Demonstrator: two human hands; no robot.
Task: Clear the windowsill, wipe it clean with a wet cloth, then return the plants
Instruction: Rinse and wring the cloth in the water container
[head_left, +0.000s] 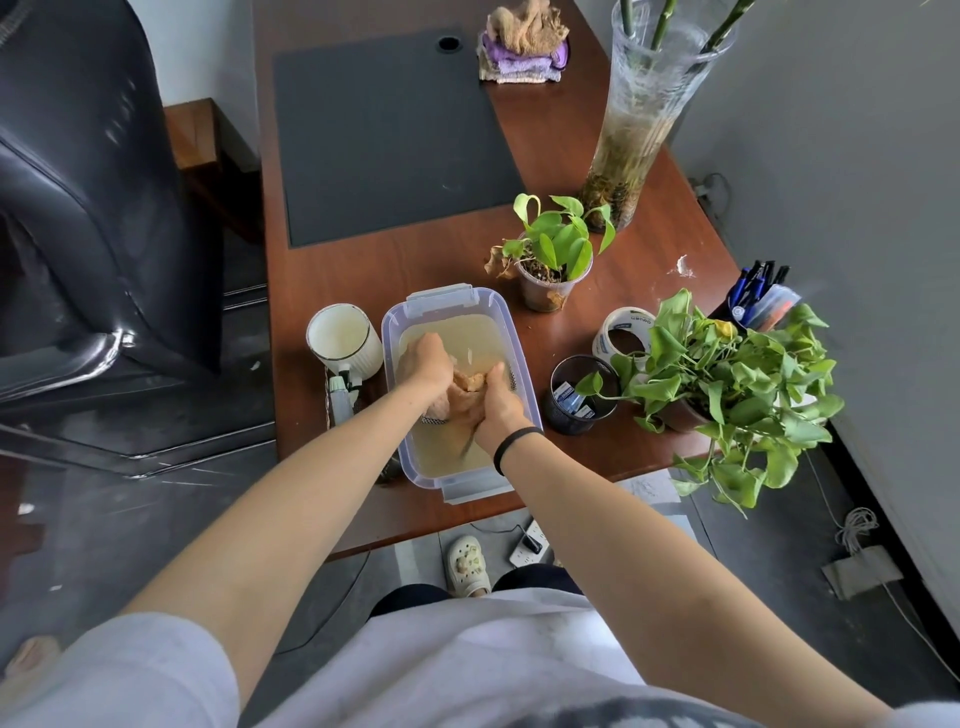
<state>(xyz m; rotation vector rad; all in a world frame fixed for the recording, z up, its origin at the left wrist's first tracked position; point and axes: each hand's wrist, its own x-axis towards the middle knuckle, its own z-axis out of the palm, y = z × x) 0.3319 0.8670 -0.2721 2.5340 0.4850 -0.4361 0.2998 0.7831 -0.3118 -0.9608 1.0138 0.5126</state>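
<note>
Left hand (430, 357): fingers curled down into the water, gripping the far end of a sodden tan-orange cloth (464, 387). Right hand (496, 410), black band at the wrist: closed round the near end of the same cloth, thumb raised along it. The two grips oppose each other, most likely to wring or rinse, though the murky water hides the fingertips. Cloth: bunched between the hands, partly submerged, inside a clear rectangular plastic tub with clip-lock flaps (390, 332). The tub holds cloudy yellowish water and sits at the near edge of a reddish-brown wooden desk (322, 270), within easy reach of the person. Just beside the tub, left: a white ribbed ceramic cup (345, 338). Plants, standing on the desk, presumably moved off the sill to free it for wiping: a small pothos in a clear plastic cup (550, 260) just beyond the tub; a bushy trailing pothos in a dark pot (727, 384) at the right edge, vines hanging over it; a tall clear glass vase of green stems (639, 130) farther back. Between tub and bushy pothos: a black mesh cup (576, 395) and a white roll of tape (623, 332). Farther off: a dark grey desk mat (389, 135) and a heap of purple and beige rags (524, 47). Windowsill: not in view. Stage, as judged: cloth being wetted, wiping not yet begun.
</note>
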